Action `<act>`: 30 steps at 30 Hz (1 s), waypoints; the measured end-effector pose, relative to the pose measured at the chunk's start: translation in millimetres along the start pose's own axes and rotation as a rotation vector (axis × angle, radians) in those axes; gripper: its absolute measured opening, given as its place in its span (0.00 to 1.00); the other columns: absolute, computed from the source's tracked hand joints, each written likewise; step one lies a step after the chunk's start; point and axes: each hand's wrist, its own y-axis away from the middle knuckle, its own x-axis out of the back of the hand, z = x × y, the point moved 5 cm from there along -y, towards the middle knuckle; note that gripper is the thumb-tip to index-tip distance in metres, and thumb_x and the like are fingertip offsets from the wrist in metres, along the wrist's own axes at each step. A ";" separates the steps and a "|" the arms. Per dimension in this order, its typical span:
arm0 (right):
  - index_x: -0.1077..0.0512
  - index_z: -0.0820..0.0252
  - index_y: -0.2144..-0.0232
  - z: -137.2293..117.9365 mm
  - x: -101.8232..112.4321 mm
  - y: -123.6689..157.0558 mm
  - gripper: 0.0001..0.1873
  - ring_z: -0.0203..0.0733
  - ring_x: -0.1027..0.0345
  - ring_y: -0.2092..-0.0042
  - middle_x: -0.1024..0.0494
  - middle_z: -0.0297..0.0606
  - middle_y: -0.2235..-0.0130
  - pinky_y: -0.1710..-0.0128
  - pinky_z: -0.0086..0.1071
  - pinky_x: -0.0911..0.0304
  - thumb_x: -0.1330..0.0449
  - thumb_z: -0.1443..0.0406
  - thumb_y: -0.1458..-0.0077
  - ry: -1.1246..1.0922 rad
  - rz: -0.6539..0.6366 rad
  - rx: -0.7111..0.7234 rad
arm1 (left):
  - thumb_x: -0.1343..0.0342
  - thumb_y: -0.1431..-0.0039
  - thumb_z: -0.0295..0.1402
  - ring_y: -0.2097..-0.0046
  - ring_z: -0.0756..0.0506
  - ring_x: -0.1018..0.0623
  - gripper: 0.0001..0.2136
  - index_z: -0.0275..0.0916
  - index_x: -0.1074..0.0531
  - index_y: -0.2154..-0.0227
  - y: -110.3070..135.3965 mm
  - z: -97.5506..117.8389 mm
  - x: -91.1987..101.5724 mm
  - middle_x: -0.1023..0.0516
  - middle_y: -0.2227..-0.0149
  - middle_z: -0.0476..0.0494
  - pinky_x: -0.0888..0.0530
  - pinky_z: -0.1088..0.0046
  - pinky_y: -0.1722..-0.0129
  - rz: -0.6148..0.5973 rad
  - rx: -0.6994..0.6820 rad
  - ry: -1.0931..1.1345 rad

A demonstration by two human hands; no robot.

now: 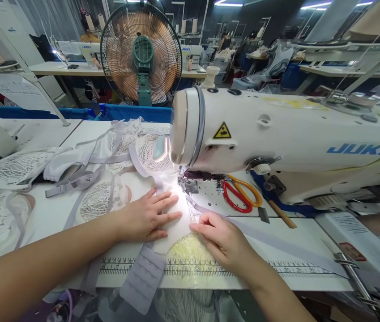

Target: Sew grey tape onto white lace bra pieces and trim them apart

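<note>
My left hand (149,214) lies flat with fingers spread on the pale fabric of a bra (176,219), just in front of the lit needle area. To its right, my right hand (215,232) pinches the edge of the same bra between thumb and forefinger. A lavender hook-and-eye strip (144,277) hangs from the bra over the table's front edge. Part of the bra lies under the head of the white sewing machine (236,134). A lavender elastic band (277,241) runs from near the needle toward the right.
Several lace bras (99,197) are piled on the left of the table. Red-handled scissors (236,199) and an orange-handled pair (248,188) lie under the machine arm. A printed ruler (132,264) runs along the front edge. Behind stands a fan (143,49).
</note>
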 end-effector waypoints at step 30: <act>0.29 0.57 0.62 1.1 -9.8 -2.4 0.17 0.37 0.41 0.70 0.35 0.37 0.69 0.74 0.26 0.47 0.50 0.76 0.51 0.211 -0.019 -0.102 | 0.58 0.40 0.25 0.40 0.37 0.40 0.17 0.24 0.36 0.50 -16.4 37.3 4.6 0.36 0.45 0.26 0.38 0.59 0.43 0.147 0.100 -0.056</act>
